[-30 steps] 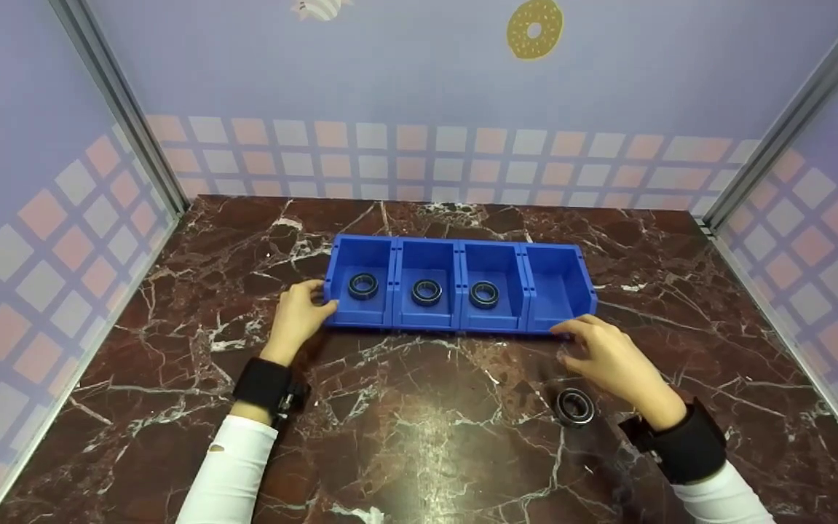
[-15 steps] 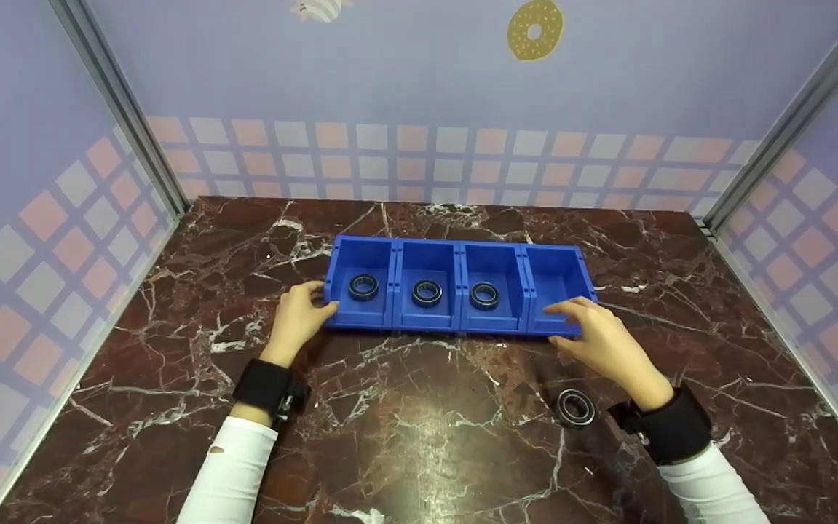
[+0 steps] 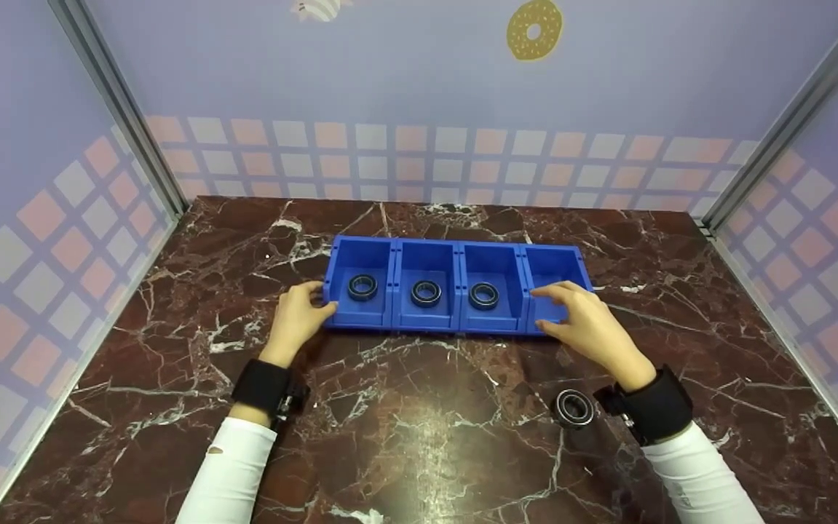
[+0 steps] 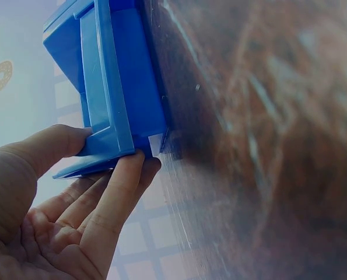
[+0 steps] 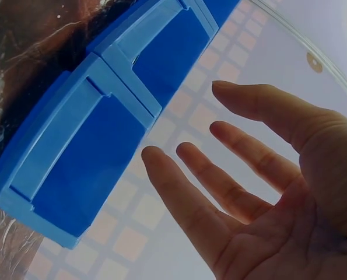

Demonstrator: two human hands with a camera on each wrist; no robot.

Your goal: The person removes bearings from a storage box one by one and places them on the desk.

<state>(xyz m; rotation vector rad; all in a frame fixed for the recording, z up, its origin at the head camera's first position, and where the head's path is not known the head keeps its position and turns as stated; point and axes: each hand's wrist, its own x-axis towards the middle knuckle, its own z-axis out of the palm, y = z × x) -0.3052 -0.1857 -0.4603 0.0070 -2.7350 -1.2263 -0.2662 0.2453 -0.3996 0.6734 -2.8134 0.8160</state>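
A row of joined blue storage bins [image 3: 426,322] lies on the table, a black-and-silver ball bearing in each of the three left compartments: the left bearing [image 3: 362,287], the middle bearing [image 3: 426,293] and the right bearing [image 3: 483,295]. My left hand [image 3: 298,320] pinches the row's left end wall; the left wrist view shows the thumb on the inner side of the bin [image 4: 123,76] and fingers beneath and outside. Over the rightmost compartment, my right hand [image 3: 593,324] hovers with fingers spread and holds nothing. Nearer me, another bearing [image 3: 574,408] lies on the table below that hand.
The table [image 3: 404,422] has a dark red marbled top with pale veins. Panels with a printed tile pattern stand behind it and along both sides, joined by metal corner posts [image 3: 124,109].
My right hand has moved forward and left, from the front edge of the rightmost compartment to over it. The left hand, the bins and the bearings stay in place.
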